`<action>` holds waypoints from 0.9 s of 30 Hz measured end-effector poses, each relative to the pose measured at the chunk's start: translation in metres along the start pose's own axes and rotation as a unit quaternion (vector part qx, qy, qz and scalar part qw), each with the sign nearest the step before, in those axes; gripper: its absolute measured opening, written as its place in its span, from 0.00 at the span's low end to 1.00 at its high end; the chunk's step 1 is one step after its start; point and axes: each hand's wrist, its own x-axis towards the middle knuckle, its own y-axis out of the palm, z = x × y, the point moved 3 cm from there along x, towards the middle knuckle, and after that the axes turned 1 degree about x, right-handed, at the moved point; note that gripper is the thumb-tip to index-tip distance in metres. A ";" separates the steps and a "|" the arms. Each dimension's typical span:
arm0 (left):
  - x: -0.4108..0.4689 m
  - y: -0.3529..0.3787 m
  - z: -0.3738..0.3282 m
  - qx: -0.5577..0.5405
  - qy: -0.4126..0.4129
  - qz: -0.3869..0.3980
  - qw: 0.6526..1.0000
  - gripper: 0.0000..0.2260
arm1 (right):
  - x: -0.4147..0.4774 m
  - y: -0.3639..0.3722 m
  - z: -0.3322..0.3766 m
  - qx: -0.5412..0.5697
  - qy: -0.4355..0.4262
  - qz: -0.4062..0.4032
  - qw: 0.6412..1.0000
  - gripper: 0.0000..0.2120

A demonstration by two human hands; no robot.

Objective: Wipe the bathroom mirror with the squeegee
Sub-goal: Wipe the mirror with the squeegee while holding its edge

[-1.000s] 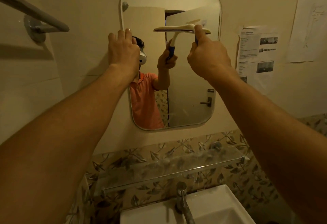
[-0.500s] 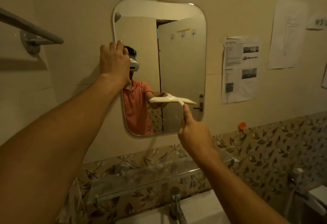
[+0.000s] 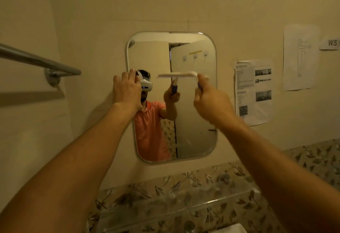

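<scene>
A rounded rectangular mirror point(image 3: 195, 127) hangs on the beige tiled wall. My right hand point(image 3: 211, 102) grips the blue handle of a white squeegee point(image 3: 177, 75), whose blade lies level against the glass in the mirror's upper middle. My left hand point(image 3: 127, 90) rests flat with straight fingers on the mirror's left edge, at about the same height as the blade. The mirror reflects a person in an orange shirt and an open door.
A metal towel bar point(image 3: 40, 61) juts from the wall at the left. Printed sheets point(image 3: 253, 91) and a drawing point(image 3: 299, 57) are stuck to the wall at the right. Below the mirror runs a glass shelf point(image 3: 174, 207) over leaf-patterned tiles, with the tap point(image 3: 189, 226) and basin at the bottom edge.
My right hand pulled the squeegee down the right half of the mirror, then lifted it back up to the upper middle. My left hand stayed on the mirror's left edge.
</scene>
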 end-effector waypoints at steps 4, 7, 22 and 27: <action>0.001 0.005 0.001 -0.018 -0.002 -0.014 1.000 0.42 | 0.061 -0.033 0.048 -0.055 -0.039 -0.038 0.997 0.28; 0.001 0.008 0.001 -0.017 0.007 -0.011 1.000 0.45 | 0.086 -0.039 0.070 -0.067 -0.058 -0.042 0.995 0.29; 0.006 0.021 -0.004 -0.037 -0.011 -0.049 0.998 0.38 | 0.108 0.006 0.110 -0.137 -0.175 -0.052 0.974 0.28; 0.000 0.020 -0.004 -0.064 -0.030 -0.067 0.995 0.32 | 0.105 0.011 0.108 -0.184 -0.174 -0.058 0.966 0.32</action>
